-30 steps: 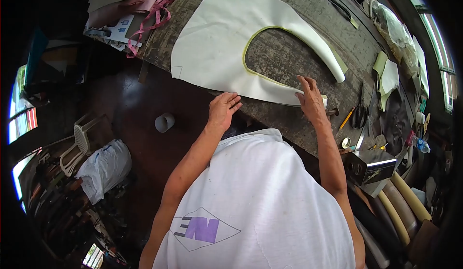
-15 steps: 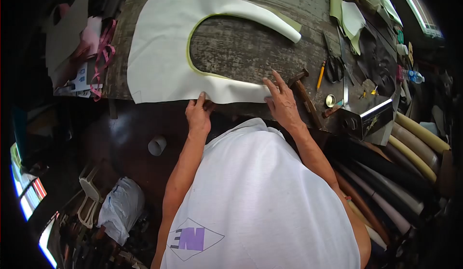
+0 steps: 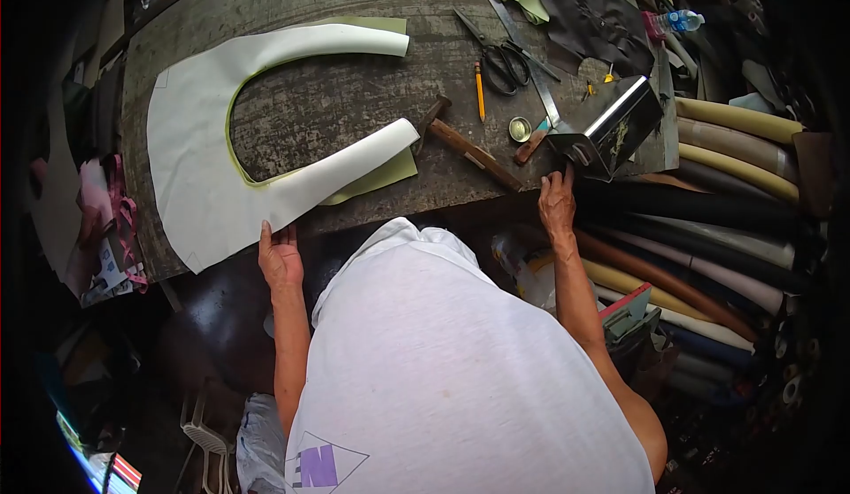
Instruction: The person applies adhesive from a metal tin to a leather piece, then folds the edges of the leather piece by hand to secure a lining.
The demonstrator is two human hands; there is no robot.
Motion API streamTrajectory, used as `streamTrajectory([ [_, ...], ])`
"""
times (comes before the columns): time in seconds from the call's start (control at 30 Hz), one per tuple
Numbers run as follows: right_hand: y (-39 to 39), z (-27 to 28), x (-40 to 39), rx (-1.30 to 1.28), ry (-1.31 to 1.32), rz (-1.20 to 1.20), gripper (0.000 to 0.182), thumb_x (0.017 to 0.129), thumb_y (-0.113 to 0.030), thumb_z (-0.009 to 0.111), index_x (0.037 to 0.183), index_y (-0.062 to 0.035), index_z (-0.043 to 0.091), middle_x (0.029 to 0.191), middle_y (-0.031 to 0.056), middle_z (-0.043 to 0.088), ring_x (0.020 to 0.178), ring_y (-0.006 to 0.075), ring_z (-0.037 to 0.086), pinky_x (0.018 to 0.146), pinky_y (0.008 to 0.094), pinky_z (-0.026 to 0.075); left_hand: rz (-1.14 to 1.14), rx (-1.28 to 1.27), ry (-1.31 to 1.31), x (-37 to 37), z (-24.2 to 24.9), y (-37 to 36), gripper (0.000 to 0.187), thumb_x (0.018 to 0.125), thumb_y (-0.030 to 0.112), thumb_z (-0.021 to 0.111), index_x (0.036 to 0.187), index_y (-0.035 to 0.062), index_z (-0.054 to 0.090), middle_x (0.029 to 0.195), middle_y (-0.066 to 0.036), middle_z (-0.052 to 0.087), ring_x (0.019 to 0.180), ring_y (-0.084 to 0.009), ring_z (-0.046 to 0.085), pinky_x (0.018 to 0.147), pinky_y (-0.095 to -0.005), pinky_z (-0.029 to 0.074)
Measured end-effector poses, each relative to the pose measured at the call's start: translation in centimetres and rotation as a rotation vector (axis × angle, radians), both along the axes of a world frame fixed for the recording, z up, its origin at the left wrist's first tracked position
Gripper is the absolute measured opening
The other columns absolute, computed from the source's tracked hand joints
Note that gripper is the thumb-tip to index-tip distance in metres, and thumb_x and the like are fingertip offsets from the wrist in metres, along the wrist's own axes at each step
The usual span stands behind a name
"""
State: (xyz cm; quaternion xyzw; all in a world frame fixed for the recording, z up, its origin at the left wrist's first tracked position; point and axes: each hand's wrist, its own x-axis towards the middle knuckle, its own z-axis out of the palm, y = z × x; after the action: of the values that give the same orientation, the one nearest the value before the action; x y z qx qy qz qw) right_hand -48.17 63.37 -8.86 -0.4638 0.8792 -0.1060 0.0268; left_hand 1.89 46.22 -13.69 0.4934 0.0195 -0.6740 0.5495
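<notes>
The white piece (image 3: 199,153) lies flat on the left part of the dark worktable (image 3: 345,109), in a curved shape like a letter C, with its opening to the right. From its broad left part go two bands: the far one points to the right, and the near one runs rightward and a little away from the person. A green layer (image 3: 381,180) shows from under the near side of this near band.

The left hand (image 3: 282,259) is at the near edge of the piece, with the thumb against this edge. The piece lies on the far side of this hand, and the near band stretches from there to the right, so the left hand is clearly the nearer one. The right hand (image 3: 556,202) is well apart from it, at the near edge of the table, just beside the near corner of the metal box (image 3: 611,131). Its fingers are half bent and no object is seen in it. Because the fingertips of both hands are partly hidden, I cannot tell if either grip is closed on something.

Between the tip of the near band and the right hand lies the hammer (image 3: 474,153), its head beside the band and its handle end toward the right hand. Farther away are the pencil (image 3: 480,91) and the scissors (image 3: 506,67).
</notes>
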Motion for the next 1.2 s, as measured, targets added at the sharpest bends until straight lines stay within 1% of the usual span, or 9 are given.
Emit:
streamTrajectory([
  [0.27, -1.4, -0.8, -3.8, 0.147, -0.022, 0.125, 0.025, 0.099, -0.026, 0.055, 0.095, -0.0010, 0.056, 0.097, 0.0261, 0.055, 0.088, 0.0475, 0.058, 0.072, 0.0531, 0.048, 0.102, -0.034, 0.131, 0.1, -0.1, -0.1, 0.031, 0.091, 0.016, 0.070, 0.118, 0.0059, 0.058, 0.120, -0.007, 0.063, 0.113, -0.0215, 0.058, 0.099, -0.0386, 0.047],
  [0.43, -1.1, -0.8, -3.7, 0.116, -0.018, 0.148, 0.025, 0.098, -0.025, 0.057, 0.098, 0.0002, 0.055, 0.105, 0.0283, 0.054, 0.092, 0.0480, 0.057, 0.076, 0.0512, 0.049, 0.118, -0.118, 0.198, -0.9, 1.0, -0.7, 0.041, 0.089, 0.017, 0.073, 0.124, 0.0082, 0.054, 0.122, -0.005, 0.062, 0.111, -0.0219, 0.059, 0.094, -0.0387, 0.051],
  [0.73, 0.6, -1.0, -2.7, 0.029, 0.095, 0.288, 0.023, 0.094, -0.017, 0.059, 0.096, 0.0053, 0.054, 0.116, 0.0302, 0.055, 0.099, 0.0506, 0.055, 0.084, 0.0473, 0.050, 0.150, -0.122, 0.302, -2.1, 0.7, -2.2, 0.041, 0.087, 0.012, 0.073, 0.123, 0.0053, 0.056, 0.121, -0.007, 0.063, 0.115, -0.0243, 0.059, 0.104, -0.0397, 0.046],
  [0.83, -2.0, 2.2, -2.2, 0.280, -0.150, 0.102, 0.020, 0.095, -0.016, 0.059, 0.094, 0.0039, 0.057, 0.110, 0.0250, 0.062, 0.098, 0.0396, 0.062, 0.083, 0.0394, 0.051, 0.168, -0.099, 0.295, -2.2, -0.4, -2.2, 0.039, 0.087, 0.010, 0.072, 0.122, 0.0045, 0.057, 0.120, -0.007, 0.064, 0.114, -0.0235, 0.060, 0.104, -0.0386, 0.046],
  [0.93, -8.6, 7.4, 4.2, -0.006, -0.516, 0.048, 0.016, 0.096, -0.014, 0.059, 0.094, 0.0022, 0.060, 0.103, 0.0177, 0.067, 0.094, 0.0229, 0.065, 0.082, 0.0329, 0.050, 0.196, -0.093, 0.319, -2.4, -0.7, -1.9, 0.036, 0.088, 0.007, 0.070, 0.122, 0.0041, 0.057, 0.120, -0.008, 0.064, 0.114, -0.0227, 0.060, 0.104, -0.0377, 0.047],
  [0.97, -11.2, 8.5, 6.4, 0.047, -0.571, 0.010, 0.012, 0.098, -0.011, 0.058, 0.098, 0.0004, 0.061, 0.109, 0.0129, 0.068, 0.097, 0.0130, 0.063, 0.085, 0.0294, 0.049, 0.209, -0.093, 0.331, -2.5, -0.7, -1.8, 0.035, 0.089, 0.006, 0.070, 0.121, 0.0041, 0.058, 0.120, -0.008, 0.064, 0.114, -0.0224, 0.060, 0.104, -0.0375, 0.047],
  [1.0, -13.7, 8.6, 9.2, -0.104, -0.739, 0.189, 0.011, 0.098, -0.009, 0.058, 0.103, 0.0003, 0.059, 0.117, 0.0123, 0.066, 0.100, 0.0146, 0.063, 0.089, 0.0296, 0.049, 0.223, -0.093, 0.344, -2.6, -0.7, -1.8, 0.034, 0.089, 0.005, 0.069, 0.121, 0.0041, 0.058, 0.120, -0.008, 0.064, 0.114, -0.0222, 0.060, 0.103, -0.0373, 0.047],
  [1.07, -19.1, 8.3, 15.1, -0.098, -1.037, 0.502, 0.012, 0.098, -0.005, 0.055, 0.109, -0.0010, 0.054, 0.133, 0.0153, 0.059, 0.104, 0.0172, 0.062, 0.093, 0.0322, 0.049, 0.221, -0.101, 0.295, -3.1, 0.0, -1.8, 0.035, 0.089, 0.005, 0.069, 0.122, 0.0046, 0.058, 0.118, -0.006, 0.064, 0.112, -0.0207, 0.061, 0.102, -0.0370, 0.047],
  [1.2, -28.9, 4.7, 25.4, 0.148, -1.134, 0.994, 0.018, 0.092, -0.005, 0.057, 0.109, -0.0022, 0.053, 0.129, 0.0121, 0.065, 0.104, 0.0211, 0.064, 0.093, 0.0354, 0.049, 0.249, -0.090, 0.265, -4.0, 0.2, -1.5, 0.034, 0.089, 0.004, 0.067, 0.122, 0.0024, 0.058, 0.117, -0.007, 0.064, 0.110, -0.0206, 0.062, 0.101, -0.0378, 0.048],
])
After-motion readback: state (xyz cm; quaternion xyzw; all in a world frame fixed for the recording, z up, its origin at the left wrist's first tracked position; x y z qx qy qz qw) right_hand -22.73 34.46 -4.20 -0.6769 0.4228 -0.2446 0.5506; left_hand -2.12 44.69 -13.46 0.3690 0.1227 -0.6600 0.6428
